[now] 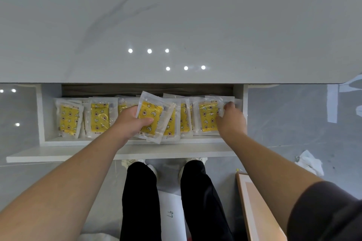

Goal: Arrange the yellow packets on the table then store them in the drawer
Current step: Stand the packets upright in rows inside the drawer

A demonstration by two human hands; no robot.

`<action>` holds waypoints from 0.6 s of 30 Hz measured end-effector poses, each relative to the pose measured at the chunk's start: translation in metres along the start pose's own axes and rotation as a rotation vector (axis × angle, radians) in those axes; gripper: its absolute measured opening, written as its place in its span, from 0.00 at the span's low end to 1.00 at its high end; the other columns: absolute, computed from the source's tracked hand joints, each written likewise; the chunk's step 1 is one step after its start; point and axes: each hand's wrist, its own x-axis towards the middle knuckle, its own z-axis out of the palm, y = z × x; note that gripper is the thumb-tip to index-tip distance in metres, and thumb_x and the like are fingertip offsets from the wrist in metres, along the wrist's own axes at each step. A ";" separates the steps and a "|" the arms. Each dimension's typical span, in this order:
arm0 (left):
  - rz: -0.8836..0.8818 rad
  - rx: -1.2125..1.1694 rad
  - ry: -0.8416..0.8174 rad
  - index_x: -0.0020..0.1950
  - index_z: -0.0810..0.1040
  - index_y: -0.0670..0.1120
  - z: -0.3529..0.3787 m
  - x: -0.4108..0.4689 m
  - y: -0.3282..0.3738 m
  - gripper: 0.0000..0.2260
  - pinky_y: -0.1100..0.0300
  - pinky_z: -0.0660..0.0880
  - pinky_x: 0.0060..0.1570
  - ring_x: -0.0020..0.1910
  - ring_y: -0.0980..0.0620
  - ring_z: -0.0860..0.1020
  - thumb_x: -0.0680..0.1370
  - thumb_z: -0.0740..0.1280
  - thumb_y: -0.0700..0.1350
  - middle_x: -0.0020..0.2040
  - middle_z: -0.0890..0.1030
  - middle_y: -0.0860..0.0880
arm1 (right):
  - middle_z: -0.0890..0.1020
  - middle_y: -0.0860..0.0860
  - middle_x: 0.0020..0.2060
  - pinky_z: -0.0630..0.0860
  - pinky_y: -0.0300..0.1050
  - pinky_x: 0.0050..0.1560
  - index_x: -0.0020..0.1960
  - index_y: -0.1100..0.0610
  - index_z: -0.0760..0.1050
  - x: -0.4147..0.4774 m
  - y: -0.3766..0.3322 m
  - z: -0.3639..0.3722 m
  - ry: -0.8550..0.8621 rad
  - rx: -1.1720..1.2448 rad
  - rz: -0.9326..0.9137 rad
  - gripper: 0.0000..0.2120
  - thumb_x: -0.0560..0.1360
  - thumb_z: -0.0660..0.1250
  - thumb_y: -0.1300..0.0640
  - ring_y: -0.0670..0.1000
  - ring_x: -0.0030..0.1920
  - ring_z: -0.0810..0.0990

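Note:
The white drawer (42, 119) stands pulled out under the marble table (176, 25). Several yellow packets in clear wrappers lie side by side inside it, such as the leftmost packet (68, 118) and one further right (208, 118). My left hand (131, 121) grips a tilted yellow packet (151, 116) over the middle of the row, thumb on its front. My right hand (231, 120) reaches into the drawer's right end, its fingertips pinching the clear edge of the rightmost packet (222, 107).
The table top bears only light reflections. My legs in black trousers (141, 197) stand below the drawer front. A light wooden board (254, 207) lies at the lower right, and crumpled white material (310, 161) is on the grey floor.

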 end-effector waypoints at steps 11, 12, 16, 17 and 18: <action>-0.004 -0.111 -0.047 0.61 0.75 0.48 0.048 -0.008 0.027 0.16 0.48 0.75 0.59 0.54 0.48 0.80 0.75 0.72 0.42 0.55 0.81 0.49 | 0.83 0.57 0.54 0.76 0.58 0.61 0.60 0.55 0.76 -0.019 -0.012 -0.018 -0.642 0.841 0.016 0.13 0.79 0.64 0.50 0.58 0.57 0.81; -0.015 -0.124 -0.055 0.62 0.74 0.48 0.049 -0.008 0.025 0.16 0.47 0.75 0.59 0.54 0.47 0.80 0.75 0.72 0.42 0.55 0.81 0.49 | 0.82 0.59 0.55 0.76 0.61 0.61 0.58 0.56 0.77 -0.018 -0.012 -0.015 -0.609 0.814 0.014 0.13 0.78 0.66 0.51 0.60 0.57 0.80; -0.028 -0.145 -0.030 0.60 0.75 0.46 0.030 -0.015 0.012 0.12 0.48 0.75 0.58 0.53 0.47 0.79 0.77 0.68 0.42 0.53 0.81 0.46 | 0.79 0.61 0.41 0.79 0.48 0.47 0.44 0.57 0.78 -0.024 -0.023 -0.007 -0.443 0.741 0.025 0.07 0.76 0.68 0.54 0.56 0.43 0.78; -0.030 -0.136 0.008 0.60 0.74 0.44 0.019 -0.015 0.007 0.12 0.50 0.75 0.55 0.52 0.47 0.79 0.78 0.68 0.43 0.52 0.80 0.45 | 0.76 0.57 0.36 0.75 0.45 0.40 0.41 0.56 0.77 -0.027 -0.028 -0.005 -0.405 0.740 0.033 0.07 0.77 0.68 0.55 0.54 0.38 0.74; -0.034 -0.132 0.051 0.61 0.74 0.43 0.005 -0.016 0.001 0.12 0.52 0.75 0.51 0.50 0.47 0.79 0.78 0.67 0.43 0.51 0.80 0.45 | 0.74 0.54 0.33 0.71 0.43 0.37 0.40 0.56 0.75 -0.029 -0.034 -0.002 -0.375 0.739 0.037 0.08 0.77 0.67 0.56 0.51 0.35 0.71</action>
